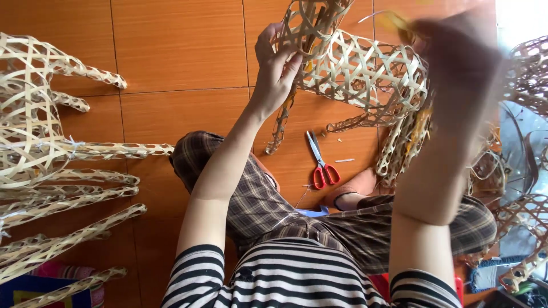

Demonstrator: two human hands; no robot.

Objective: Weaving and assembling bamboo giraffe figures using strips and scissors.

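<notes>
Open-weave bamboo figure [365, 74], pale straw-coloured lattice of flat strips, hollow body with thin woven legs: held up in front of you above the orange tiled floor [177, 51], over your crossed legs.

Grip, left hand [277, 65]: fingers closed round the upper end of the lattice, thumb pressed into the weave. Firm pinch, holding the piece steady. Keep this hold close to the spot being worked, so the strips do not spring apart.

Grip, right hand [456, 63]: raised beside the far flank of the figure, badly blurred. A yellowish sliver [394, 20] shows just above it, perhaps a strip end; whether the fingers are closed on it cannot be told. Advice: draw any strip along the line of the weave, not across it, as flat bamboo probably kinks or splits if bent sharply.

Below the left grip: one woven leg [279, 125] hangs down freely. Mind that it does not catch on your knee.

Further below, on the floor: red-handled scissors [321, 165], blades shut, lying between your knees, within easy reach of either hand.

Well out past the left elbow: finished woven bamboo figures [51, 148] lying on the tiles.

Out past the right hand: more woven pieces and coils [525, 171], piled.
</notes>
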